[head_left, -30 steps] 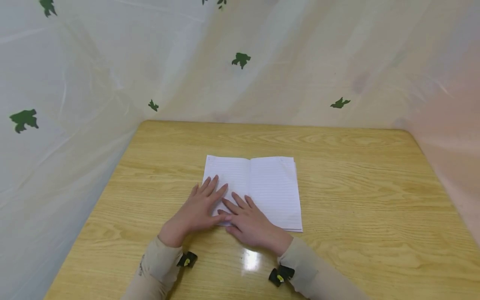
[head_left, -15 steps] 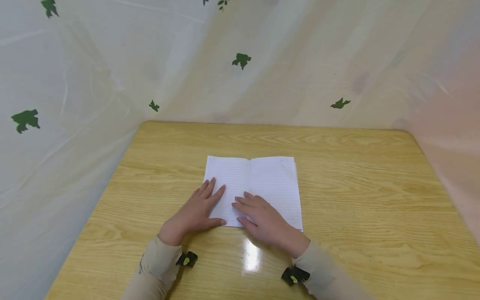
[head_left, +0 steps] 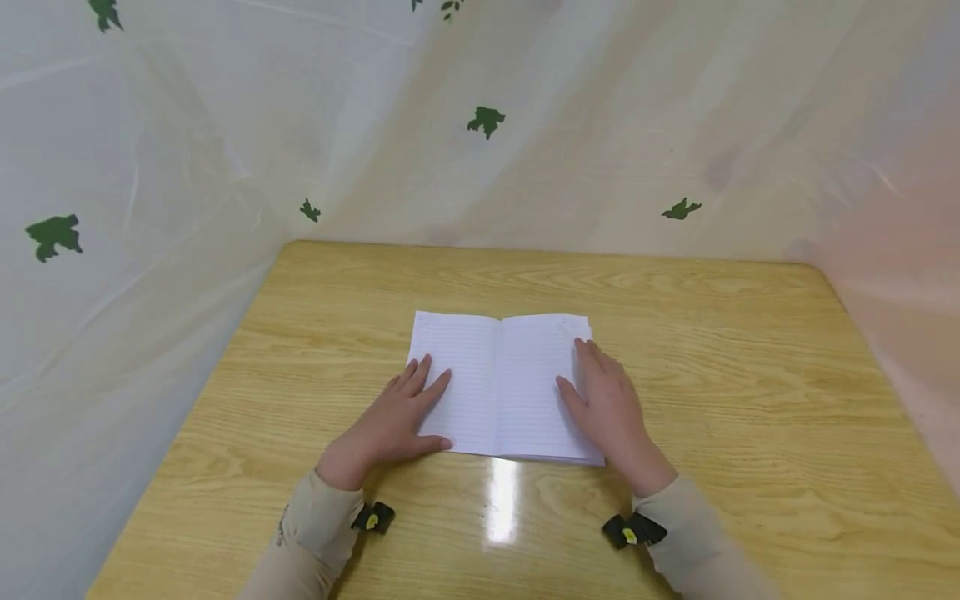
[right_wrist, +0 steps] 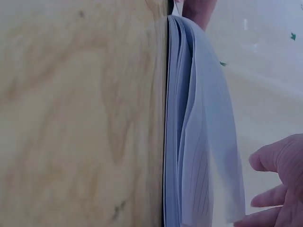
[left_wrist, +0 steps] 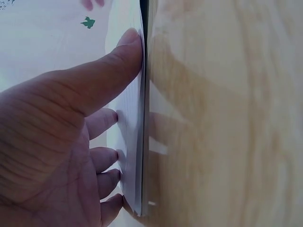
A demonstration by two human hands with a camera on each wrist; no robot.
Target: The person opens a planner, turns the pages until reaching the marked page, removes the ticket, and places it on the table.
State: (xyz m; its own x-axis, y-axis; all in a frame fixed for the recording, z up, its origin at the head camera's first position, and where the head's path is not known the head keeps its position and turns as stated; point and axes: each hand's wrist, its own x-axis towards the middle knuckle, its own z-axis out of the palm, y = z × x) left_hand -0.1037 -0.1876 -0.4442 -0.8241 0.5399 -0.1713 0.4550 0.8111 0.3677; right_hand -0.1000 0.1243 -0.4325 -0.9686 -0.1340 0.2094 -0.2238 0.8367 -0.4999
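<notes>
A notebook (head_left: 525, 392) with lined white pages lies spread on the wooden table. My left hand (head_left: 390, 425) rests on its left page, fingers spread and thumb along the near edge. In the left wrist view the thumb and fingertips (left_wrist: 111, 153) touch the paper. Over the right page's outer edge is my right hand (head_left: 611, 408), its fingers extended and thumb apart. The right wrist view shows the notebook's right-hand pages (right_wrist: 199, 123) bowed up and fanned a little, with the right hand (right_wrist: 284, 184) beside them. Whether its fingertips press the paper cannot be told.
The wooden table (head_left: 750, 375) extends on all sides of the notebook. A pale curtain (head_left: 570, 150) with green leaf and bird shapes hangs behind it and along both sides. Dark straps (head_left: 633, 530) sit at the wrists.
My right hand has moved from beside the left hand, across the notebook, to the right page's outer edge. The left hand drew back slightly at first and then stayed on the left page.
</notes>
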